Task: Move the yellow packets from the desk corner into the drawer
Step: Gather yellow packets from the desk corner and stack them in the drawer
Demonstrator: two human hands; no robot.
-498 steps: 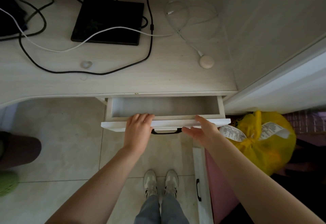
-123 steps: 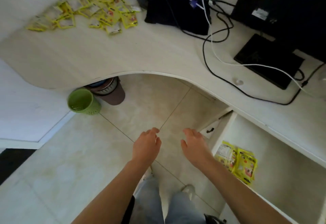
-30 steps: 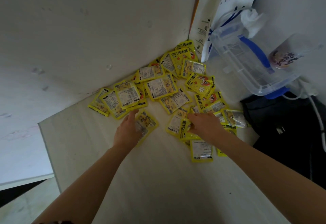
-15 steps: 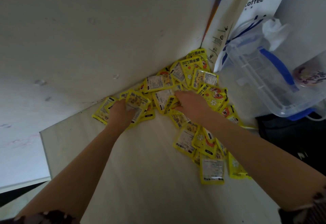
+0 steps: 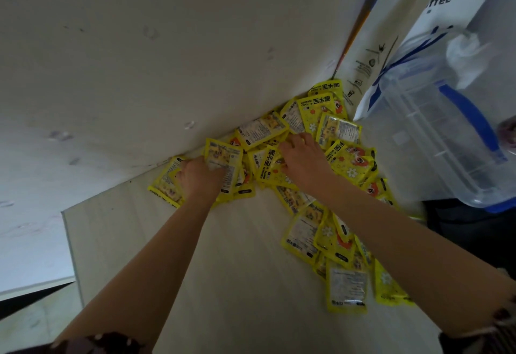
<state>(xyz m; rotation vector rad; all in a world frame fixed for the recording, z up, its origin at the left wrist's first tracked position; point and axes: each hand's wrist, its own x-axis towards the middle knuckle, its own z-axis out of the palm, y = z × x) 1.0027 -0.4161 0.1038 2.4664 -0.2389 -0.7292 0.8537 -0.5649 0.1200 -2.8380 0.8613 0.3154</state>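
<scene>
Yellow packets (image 5: 346, 288) nearest along the pale desk (image 5: 223, 270), loose and overlapping, trailing back into the wall corner. Further in, left hand (image 5: 199, 176) with fingers curled round a small stack, right hand (image 5: 303, 158) pressing into the heap, fingers bent among packets, grip unclear. Best to rake inward, bunch edges together, squeeze firmly before lifting, since slippery and likely to fan out.

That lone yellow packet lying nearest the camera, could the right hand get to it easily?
Probably yes. The packet lies flat on the bare desk, close beside the right forearm, with nothing on top. But the right hand is busy farther in, on the yellow packets, so it must draw back.
</scene>
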